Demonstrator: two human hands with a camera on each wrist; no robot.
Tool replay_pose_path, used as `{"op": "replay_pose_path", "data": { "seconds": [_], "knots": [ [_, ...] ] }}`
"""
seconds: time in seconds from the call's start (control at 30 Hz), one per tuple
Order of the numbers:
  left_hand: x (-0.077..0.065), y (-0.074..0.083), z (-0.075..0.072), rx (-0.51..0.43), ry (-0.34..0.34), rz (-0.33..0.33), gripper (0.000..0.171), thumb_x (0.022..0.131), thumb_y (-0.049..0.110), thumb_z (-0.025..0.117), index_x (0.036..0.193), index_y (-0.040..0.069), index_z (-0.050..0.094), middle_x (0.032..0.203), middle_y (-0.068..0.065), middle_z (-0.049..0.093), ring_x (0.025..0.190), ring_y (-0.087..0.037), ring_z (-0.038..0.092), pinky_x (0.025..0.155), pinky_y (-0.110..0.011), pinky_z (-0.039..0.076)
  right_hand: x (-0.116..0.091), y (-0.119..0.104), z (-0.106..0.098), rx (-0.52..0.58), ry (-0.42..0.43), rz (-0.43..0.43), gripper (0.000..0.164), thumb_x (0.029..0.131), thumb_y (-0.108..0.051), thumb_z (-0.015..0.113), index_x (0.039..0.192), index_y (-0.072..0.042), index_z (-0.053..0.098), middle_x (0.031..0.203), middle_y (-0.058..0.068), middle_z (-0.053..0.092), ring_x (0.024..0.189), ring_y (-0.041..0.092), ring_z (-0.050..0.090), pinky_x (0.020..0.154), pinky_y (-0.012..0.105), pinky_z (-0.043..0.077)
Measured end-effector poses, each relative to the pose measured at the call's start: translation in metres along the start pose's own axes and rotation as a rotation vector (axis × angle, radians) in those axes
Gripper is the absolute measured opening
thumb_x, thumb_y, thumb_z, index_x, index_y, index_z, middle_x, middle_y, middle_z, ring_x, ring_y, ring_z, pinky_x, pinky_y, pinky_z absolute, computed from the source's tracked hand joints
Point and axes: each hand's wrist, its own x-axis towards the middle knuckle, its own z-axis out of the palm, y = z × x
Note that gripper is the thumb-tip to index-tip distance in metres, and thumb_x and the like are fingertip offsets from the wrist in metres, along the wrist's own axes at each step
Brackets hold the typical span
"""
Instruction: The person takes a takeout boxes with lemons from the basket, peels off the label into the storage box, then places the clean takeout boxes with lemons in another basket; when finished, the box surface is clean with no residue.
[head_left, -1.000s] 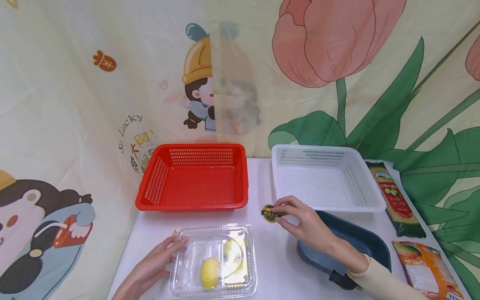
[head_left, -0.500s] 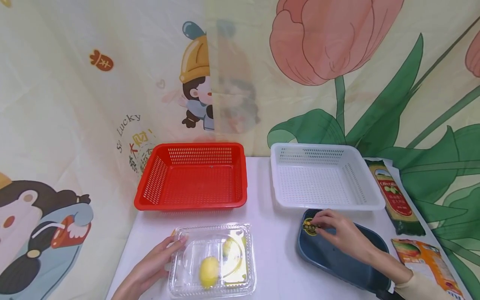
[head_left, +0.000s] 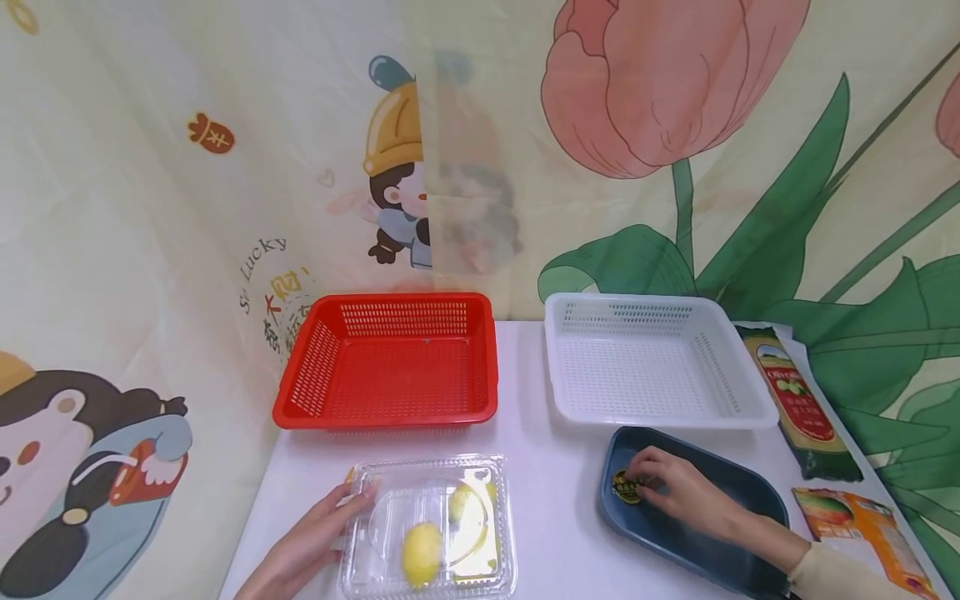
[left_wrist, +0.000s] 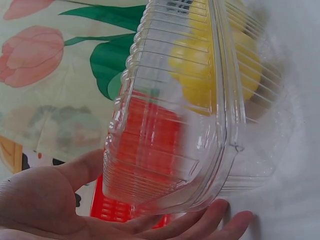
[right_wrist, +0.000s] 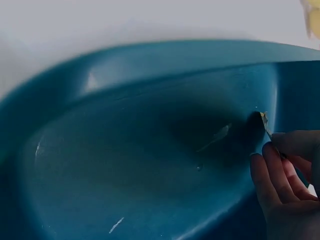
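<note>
A clear lidded plastic box (head_left: 386, 575) with yellow lemons (head_left: 422, 554) inside sits at the front left of the table. My left hand (head_left: 311, 537) holds its left edge; in the left wrist view the thumb lies by the lid (left_wrist: 165, 165) and the fingers reach along the lower rim. My right hand (head_left: 686, 492) is over the dark blue tray (head_left: 720, 458), pinching a small round black-and-gold sticker (head_left: 625, 487) by its edge. From the right wrist, the sticker (right_wrist: 266, 124) appears tilted, edge-on, near the tray's wall.
A red plastic basket (head_left: 386, 414) stands at the back left, a white basket (head_left: 663, 414) at the back right. Along the right edge lie a long green packet (head_left: 798, 400) and an orange packet (head_left: 862, 533). A printed curtain (head_left: 300, 100) hangs behind.
My right hand has carried the sticker from the table between the baskets rightward, over and then down into the blue tray. My left hand stays at the box.
</note>
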Motion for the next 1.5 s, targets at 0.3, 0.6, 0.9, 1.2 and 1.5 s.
{"op": "replay_pose_path", "data": {
  "seconds": [0.3,0.6,0.9,1.2,1.5],
  "knots": [
    [0.002,0.004,0.001,0.022,0.009,-0.058,0.098,0.096,0.061,0.056,0.157,-0.005,0.016,0.154,-0.03,0.034,0.13,-0.044,0.044,0.099,-0.063,0.047,0.0,0.007,0.011,-0.095,0.03,-0.113,0.027,0.078,0.003,0.08,0.098,-0.014,0.074,0.106,-0.004,0.062,0.093,0.007,0.064,0.071,0.022,0.057],
    [0.003,0.002,0.002,0.049,0.016,-0.088,0.105,0.095,0.065,0.056,0.158,-0.006,0.012,0.155,-0.034,0.028,0.128,-0.047,0.043,0.102,-0.068,0.044,-0.006,0.007,0.015,-0.198,-0.027,-0.007,0.027,0.08,-0.008,0.084,0.105,-0.017,0.076,0.111,-0.006,0.061,0.099,0.011,0.064,0.078,0.027,0.059],
    [0.004,0.003,0.003,0.036,0.01,-0.063,0.102,0.096,0.061,0.057,0.158,-0.006,0.013,0.156,-0.033,0.029,0.13,-0.046,0.042,0.102,-0.069,0.044,-0.006,0.001,0.011,-0.233,-0.034,0.013,0.029,0.081,-0.012,0.084,0.108,-0.016,0.075,0.116,-0.001,0.062,0.104,0.017,0.065,0.081,0.032,0.06],
    [0.003,0.0,0.004,0.056,0.026,-0.053,0.099,0.098,0.058,0.055,0.156,-0.01,0.012,0.155,-0.037,0.026,0.131,-0.049,0.042,0.1,-0.068,0.045,0.004,-0.018,-0.024,-0.153,-0.031,0.099,0.026,0.086,-0.012,0.079,0.111,-0.016,0.072,0.113,-0.003,0.066,0.094,0.007,0.066,0.072,0.026,0.059],
    [0.004,-0.001,0.004,0.071,0.027,-0.065,0.103,0.097,0.061,0.055,0.156,-0.011,0.01,0.155,-0.039,0.022,0.132,-0.052,0.04,0.102,-0.069,0.044,0.02,-0.025,-0.079,-0.151,0.15,0.176,0.03,0.089,-0.018,0.079,0.117,-0.012,0.071,0.112,0.002,0.069,0.084,0.002,0.06,0.066,0.018,0.055]
  ]
}}
